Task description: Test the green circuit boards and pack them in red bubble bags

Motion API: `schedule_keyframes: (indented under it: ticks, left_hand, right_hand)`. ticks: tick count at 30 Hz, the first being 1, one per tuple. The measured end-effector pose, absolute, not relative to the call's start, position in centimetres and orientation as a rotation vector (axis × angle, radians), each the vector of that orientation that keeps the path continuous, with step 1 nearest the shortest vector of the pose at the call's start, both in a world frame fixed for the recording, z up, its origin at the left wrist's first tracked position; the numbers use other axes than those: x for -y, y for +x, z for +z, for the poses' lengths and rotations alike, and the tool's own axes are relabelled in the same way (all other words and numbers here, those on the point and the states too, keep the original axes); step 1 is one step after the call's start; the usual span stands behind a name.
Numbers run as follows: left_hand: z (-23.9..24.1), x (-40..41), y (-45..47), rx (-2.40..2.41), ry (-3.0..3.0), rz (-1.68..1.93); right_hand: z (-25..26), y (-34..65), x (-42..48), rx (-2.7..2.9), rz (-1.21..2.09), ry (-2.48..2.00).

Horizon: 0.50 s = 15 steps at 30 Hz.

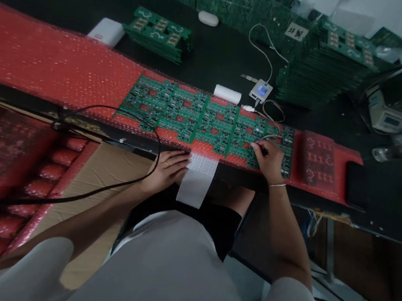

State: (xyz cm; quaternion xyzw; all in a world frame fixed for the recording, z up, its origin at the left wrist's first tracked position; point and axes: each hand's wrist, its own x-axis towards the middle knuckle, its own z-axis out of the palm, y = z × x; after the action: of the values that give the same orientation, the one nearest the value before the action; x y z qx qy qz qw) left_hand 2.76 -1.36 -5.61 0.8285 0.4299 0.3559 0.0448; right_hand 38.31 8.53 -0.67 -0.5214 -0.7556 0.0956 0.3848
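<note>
The green circuit boards (215, 133) lie side by side on red bubble wrap (49, 57) along the counter (215, 48), their faces densely populated with small components and pierced by rectangular cutouts. My right hand (270, 159) pinches a small dark wired piece (263, 150) over them; my left hand (168, 167) meets a white strip (194, 187), grip indeterminable.

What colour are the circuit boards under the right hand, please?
The circuit boards are green, clearest in the head view.
</note>
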Motion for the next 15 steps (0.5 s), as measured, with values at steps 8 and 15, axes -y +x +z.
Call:
schedule_keyframes:
  ticks: [8,15]
  left_hand:
    - [-5.17,1.14,3.5,-1.417,2.333,1.116]
    - [-4.56,1.3,3.59,-1.428,2.251,1.083]
  right_hand:
    - [-0.57,38.49,-8.22,1.852,0.262,-1.321]
    - [-0.53,38.82,-8.12,1.742,0.3,-1.342]
